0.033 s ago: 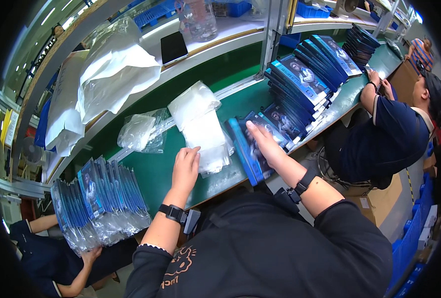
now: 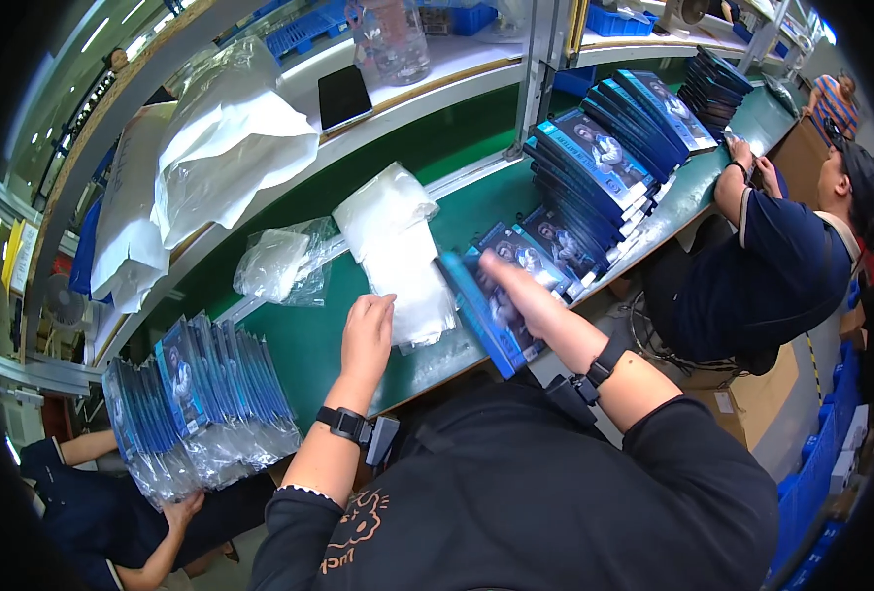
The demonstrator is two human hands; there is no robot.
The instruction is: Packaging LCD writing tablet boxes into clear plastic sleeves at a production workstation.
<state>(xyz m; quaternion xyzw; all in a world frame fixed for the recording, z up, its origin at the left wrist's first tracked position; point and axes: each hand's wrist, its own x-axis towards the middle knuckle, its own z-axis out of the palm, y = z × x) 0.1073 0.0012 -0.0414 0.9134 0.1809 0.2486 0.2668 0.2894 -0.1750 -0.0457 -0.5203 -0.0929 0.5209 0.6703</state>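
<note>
Black cloth covers the wearer's torso (image 2: 516, 483) at the bottom, nearest the camera, with both forearms reaching forward over a green bench (image 2: 309, 350). The left grip (image 2: 366, 330) is loosely curled at the near-left edge of some white plastic sleeves (image 2: 407, 266); whether it pinches one cannot be told. The right grip (image 2: 521, 295) lies against a blue box (image 2: 488, 320), fingers over its face; blur hides whether they clasp it. This box tilts at the bench's near edge, just right of the sleeves, probably steadied by that palm. The sleeves overlap in a pile between the two arms, perhaps so either side can reach them.

At left, a co-worker's hand (image 2: 183, 507) supports a row of bagged boxes (image 2: 201, 394), packed close, likely so they prop each other up. To the right, matching boxes rise in leaning stacks (image 2: 595, 163), apparently fanned by sliding; beside them another co-worker (image 2: 762, 266) bends over the bench. Beyond, a white shelf (image 2: 304, 74) carries a dark flat device (image 2: 344, 97) and a clear jug (image 2: 398, 54).
</note>
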